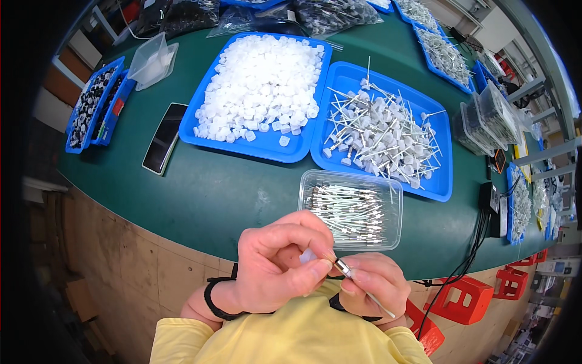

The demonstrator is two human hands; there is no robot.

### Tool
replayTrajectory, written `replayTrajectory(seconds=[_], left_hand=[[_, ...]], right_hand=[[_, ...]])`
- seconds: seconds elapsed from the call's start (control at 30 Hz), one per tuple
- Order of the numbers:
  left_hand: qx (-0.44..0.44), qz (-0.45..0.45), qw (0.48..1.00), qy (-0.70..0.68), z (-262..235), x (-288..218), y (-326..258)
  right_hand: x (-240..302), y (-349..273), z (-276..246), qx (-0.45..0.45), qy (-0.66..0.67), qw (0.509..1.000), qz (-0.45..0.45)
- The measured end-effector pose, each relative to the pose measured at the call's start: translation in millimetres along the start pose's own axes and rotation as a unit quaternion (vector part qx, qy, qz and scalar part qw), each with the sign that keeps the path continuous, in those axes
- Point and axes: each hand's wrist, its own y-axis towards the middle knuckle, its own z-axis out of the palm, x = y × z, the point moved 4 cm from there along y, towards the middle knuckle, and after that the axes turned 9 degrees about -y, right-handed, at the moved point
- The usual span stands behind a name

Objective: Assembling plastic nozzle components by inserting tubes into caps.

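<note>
My left hand (282, 261) is closed, with a small translucent white plastic cap (308, 255) between its curled fingers. My right hand (377, 280) pinches a thin pale rod with a shiny metal collar (343, 267). The rod's collar end points at my left fingertips, and its thin end sticks out below my right hand. Both hands are close together in front of my chest. Just beyond them stands a clear plastic box (397, 209) with many similar rods. Farther off, one blue tray (291, 153) bears loose white caps and another blue tray (444, 151) bears capped rods.
A phone (163, 138) lies on the green table (236, 188), left of the trays. Blue bins with dark parts (91, 109) stand at the far left. Stacked clear boxes (485, 121) and black cables (476, 242) are at the right. Red stools (464, 300) stand below the table.
</note>
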Motion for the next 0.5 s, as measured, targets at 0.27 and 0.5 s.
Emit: replayTrajectory(seconds=[0.27,0.5], left_hand=[[0.004,-0.019,1.000,-0.016,-1.7,0.3,0.5],[0.028,-0.019,0.999,0.039,-2.4,-3.3,0.7]], right_hand=[[1.1,0.2,-0.8,0.018,0.001,1.000,-0.006],[2.8,2.0,-0.7,0.007,0.026,0.999,-0.030]])
